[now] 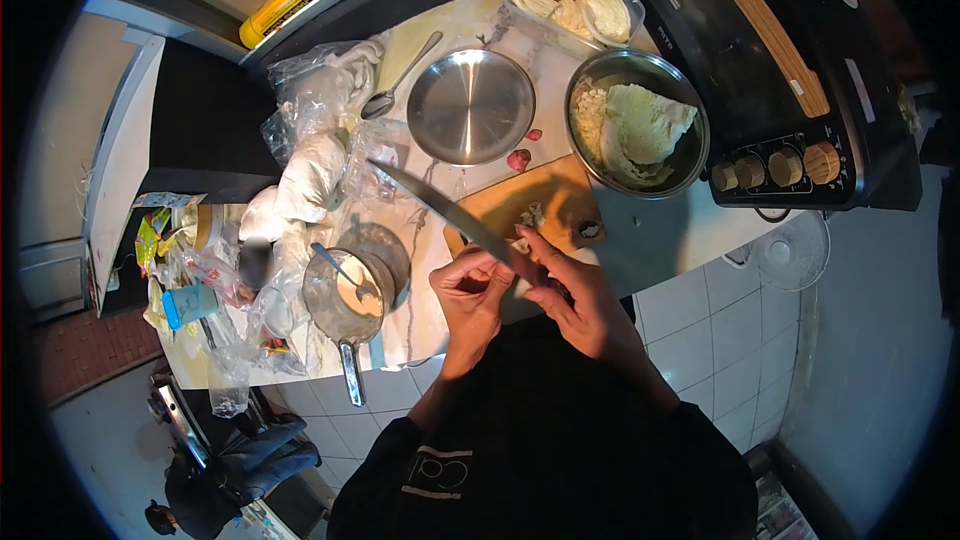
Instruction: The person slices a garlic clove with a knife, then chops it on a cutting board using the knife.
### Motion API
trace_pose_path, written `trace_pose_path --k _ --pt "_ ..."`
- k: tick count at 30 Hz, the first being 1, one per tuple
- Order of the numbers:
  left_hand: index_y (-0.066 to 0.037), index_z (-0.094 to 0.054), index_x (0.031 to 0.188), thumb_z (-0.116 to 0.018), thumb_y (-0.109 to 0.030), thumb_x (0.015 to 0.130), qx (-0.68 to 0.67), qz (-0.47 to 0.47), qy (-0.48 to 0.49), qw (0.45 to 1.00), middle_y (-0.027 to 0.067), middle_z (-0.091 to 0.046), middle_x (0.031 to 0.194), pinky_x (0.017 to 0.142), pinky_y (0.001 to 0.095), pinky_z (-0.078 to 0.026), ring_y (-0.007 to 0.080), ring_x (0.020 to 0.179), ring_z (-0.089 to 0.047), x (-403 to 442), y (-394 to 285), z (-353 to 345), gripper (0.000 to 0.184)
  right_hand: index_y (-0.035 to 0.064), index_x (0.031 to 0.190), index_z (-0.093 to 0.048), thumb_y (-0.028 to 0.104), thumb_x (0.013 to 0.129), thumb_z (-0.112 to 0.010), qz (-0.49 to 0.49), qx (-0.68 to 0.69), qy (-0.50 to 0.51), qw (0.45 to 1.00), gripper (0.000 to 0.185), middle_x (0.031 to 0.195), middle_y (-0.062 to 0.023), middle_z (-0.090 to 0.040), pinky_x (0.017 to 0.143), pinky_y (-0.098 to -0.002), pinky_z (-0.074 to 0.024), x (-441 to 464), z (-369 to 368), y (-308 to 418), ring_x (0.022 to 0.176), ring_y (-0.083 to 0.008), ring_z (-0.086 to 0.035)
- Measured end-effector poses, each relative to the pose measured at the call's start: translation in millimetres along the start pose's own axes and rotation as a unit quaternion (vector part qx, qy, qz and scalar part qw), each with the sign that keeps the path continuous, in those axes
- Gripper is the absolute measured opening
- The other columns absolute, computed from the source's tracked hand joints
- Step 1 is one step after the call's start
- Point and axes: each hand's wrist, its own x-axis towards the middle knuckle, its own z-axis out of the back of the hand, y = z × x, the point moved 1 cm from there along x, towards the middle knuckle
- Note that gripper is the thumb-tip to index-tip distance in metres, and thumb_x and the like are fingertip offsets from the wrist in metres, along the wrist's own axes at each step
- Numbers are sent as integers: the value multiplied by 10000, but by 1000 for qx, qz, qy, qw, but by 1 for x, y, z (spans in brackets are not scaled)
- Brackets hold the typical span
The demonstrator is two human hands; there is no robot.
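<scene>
White bits (533, 213) lie cut on the brown wooden board (565, 189) at the front edge of the marble counter (662, 228), with a small pale piece (521, 246) apparently left, pinched in the left hand (470, 298) by the long steel knife (450, 212) the right hand (580, 302) grips.

Steel plate (470, 130) at 12 o'clock, spoon (379, 105) beside it at 11. Farther out at 11, yellow container (295, 0) on ledge. Crumpled plastic bags (312, 178) at 10. Saucepan (325, 306) at 8, utensil (331, 259) inside. Person (228, 470) in dark top between 7 and 8. Black oven (735, 60) with wooden knobs (785, 166) at 2. Clear round item (790, 252) at 3, perhaps basin; lens warps it.
</scene>
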Motion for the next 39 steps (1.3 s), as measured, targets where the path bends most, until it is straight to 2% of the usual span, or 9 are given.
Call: trace_pose_path --k 3,5,11,24,26,27,29,32,39 --pt "59 -693 976 -721 80 838 -22 1 -27 999 121 -695 1016 727 241 -521 106 815 -638 2 -8 -12 143 7 1477 -340 126 941 -636 -74 -7 38 997 624 924 -236 -628 741 -373 -490 -3 0 5 817 -378 -639" --pt "62 -689 977 -713 82 843 -26 -1 -16 1000 124 -697 1011 744 252 -528 112 819 -644 1 -6 -9 138 58 1524 -288 13 907 -628 1 -8 19 1000 706 901 -126 -609 660 -272 -448 -3 -3 -4 652 -165 -502" --pt "69 -675 967 -701 77 856 -26 -32 1 999 125 -706 953 756 271 -535 124 807 -654 2 -5 -9 115 88 1532 -288 27 918 -621 -56 34 22 998 701 870 -104 -616 610 -269 -437 -4 -2 2 595 -140 -491" --pt "19 -677 1032 -693 92 858 -47 -39 19 998 131 -692 994 736 252 -521 146 843 -657 0 0 -5 189 67 1502 -350 85 935 -607 -2 1 -10 1000 622 883 -157 -607 723 -319 -464 -3 -1 3 708 -242 -561" --pt "19 -678 1031 -694 93 857 -40 -42 22 998 131 -690 999 736 248 -520 146 842 -656 1 -2 -6 190 22 1474 -356 104 960 -586 12 -15 -7 1000 569 1098 -297 -597 810 -406 -482 -3 0 2 952 -422 -627" --pt "18 -680 1031 -695 93 856 -34 -44 25 998 130 -688 1004 736 245 -520 145 840 -654 1 -2 -7 191 22 1474 -356 104 960 -586 12 -15 -8 1000 569 1098 -297 -597 810 -406 -482 -3 -1 1 952 -422 -627" --pt "23 -682 1028 -699 88 855 -38 -42 24 998 132 -690 1004 737 247 -521 144 841 -655 1 -1 -6 186 52 1499 -347 49 924 -603 35 -15 -32 999 629 931 -189 -619 781 -332 -473 -3 -3 -1 752 -302 -560" --pt "33 -683 1022 -707 75 855 -20 -51 22 998 142 -693 1010 742 255 -525 143 843 -659 2 -2 -7 175 40 1504 -322 25 918 -595 -30 -10 -2 999 647 913 -198 -611 762 -324 -470 -6 -2 7 747 -314 -566" --pt "39 -681 1022 -705 68 859 -22 -23 27 999 170 -697 1041 755 275 -535 154 833 -671 1 -5 -5 167 26 1506 -304 8 911 -592 2 -8 -1 1000 662 876 -198 -600 721 -314 -467 -2 -1 7 710 -315 -563"
